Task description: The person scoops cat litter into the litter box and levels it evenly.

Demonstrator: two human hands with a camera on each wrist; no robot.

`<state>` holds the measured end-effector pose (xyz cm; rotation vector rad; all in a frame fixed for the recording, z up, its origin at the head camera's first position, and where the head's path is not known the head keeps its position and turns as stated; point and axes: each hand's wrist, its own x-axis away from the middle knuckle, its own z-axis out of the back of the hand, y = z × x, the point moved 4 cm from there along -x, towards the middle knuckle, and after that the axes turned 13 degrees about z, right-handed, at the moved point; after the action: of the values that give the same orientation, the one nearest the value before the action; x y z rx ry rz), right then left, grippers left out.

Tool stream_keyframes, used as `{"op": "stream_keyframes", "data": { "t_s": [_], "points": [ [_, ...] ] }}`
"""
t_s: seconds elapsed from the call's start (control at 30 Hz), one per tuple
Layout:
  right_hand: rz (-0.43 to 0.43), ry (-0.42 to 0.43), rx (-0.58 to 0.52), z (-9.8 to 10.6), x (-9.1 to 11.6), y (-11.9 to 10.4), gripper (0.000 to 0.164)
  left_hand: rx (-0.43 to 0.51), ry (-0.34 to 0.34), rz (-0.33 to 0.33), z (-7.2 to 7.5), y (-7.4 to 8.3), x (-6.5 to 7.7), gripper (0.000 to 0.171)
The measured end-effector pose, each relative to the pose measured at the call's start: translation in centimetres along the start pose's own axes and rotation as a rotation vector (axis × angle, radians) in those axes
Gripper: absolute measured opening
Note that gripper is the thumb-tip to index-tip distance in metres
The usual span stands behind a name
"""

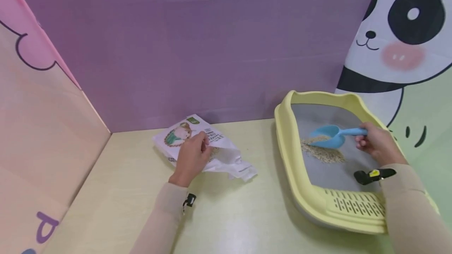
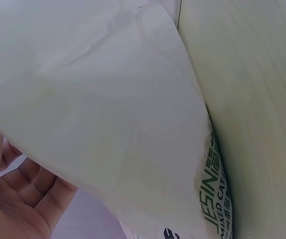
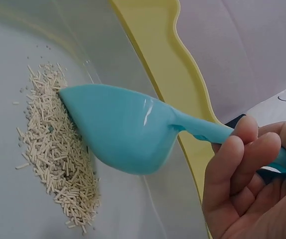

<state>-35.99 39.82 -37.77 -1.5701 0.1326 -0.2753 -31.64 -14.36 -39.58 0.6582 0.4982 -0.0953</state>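
Note:
My right hand (image 1: 379, 144) grips the handle of a light-blue scoop (image 1: 332, 136) inside a yellow-rimmed grey litter box (image 1: 286, 128). In the right wrist view the scoop (image 3: 123, 129) is tilted, its lip at a pile of pale pellet cat litter (image 3: 58, 149) on the box floor. On the table to the left lies a torn-open white bag of cat litter (image 1: 226, 138), with pellets at its mouth. My left hand (image 1: 192, 154) holds the edge of that mouth, fingers curled. The bag's raised film (image 2: 108, 114) fills most of the left wrist view and partly hides the fingers.
A perforated yellow step (image 1: 356, 203) forms the near end of the litter box. The pale tabletop (image 1: 229, 214) extends between the bag and box. Behind stands a purple backdrop (image 1: 194, 50), with printed panels at both sides, a panda (image 1: 399, 38) on the right one.

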Motion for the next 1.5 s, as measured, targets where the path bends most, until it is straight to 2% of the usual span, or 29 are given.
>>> {"op": "stream_keyframes", "data": {
  "t_s": [0.13,0.3,0.47,0.73,0.97,1.13,1.5],
  "points": [
    [0.015,0.028,0.030,0.1,0.1,-0.2,0.039,0.004,0.001,-0.001,-0.1,-0.1,0.1,0.016],
    [0.043,0.060,-0.009,0.2,0.2,-0.5,0.039,0.006,0.013,-0.005,0.0,0.0,0.1,0.016],
    [0.089,0.152,-0.029,0.4,0.5,-0.8,0.037,0.003,0.011,-0.004,0.0,0.1,0.1,0.016],
    [0.105,0.280,0.035,0.5,0.7,-1.1,0.036,0.003,-0.001,0.003,0.0,0.2,0.1,0.015],
    [0.103,0.335,0.050,0.8,0.8,-1.4,0.022,0.004,-0.011,0.009,-0.2,0.2,0.0,0.013],
    [0.094,0.381,0.150,1.1,0.9,-1.6,0.026,0.001,-0.017,0.015,-0.1,0.1,-0.1,0.013],
    [0.164,0.403,0.460,1.5,1.6,-2.2,0.032,0.005,-0.027,0.027,-0.3,0.0,0.0,0.014]
  ]
}}
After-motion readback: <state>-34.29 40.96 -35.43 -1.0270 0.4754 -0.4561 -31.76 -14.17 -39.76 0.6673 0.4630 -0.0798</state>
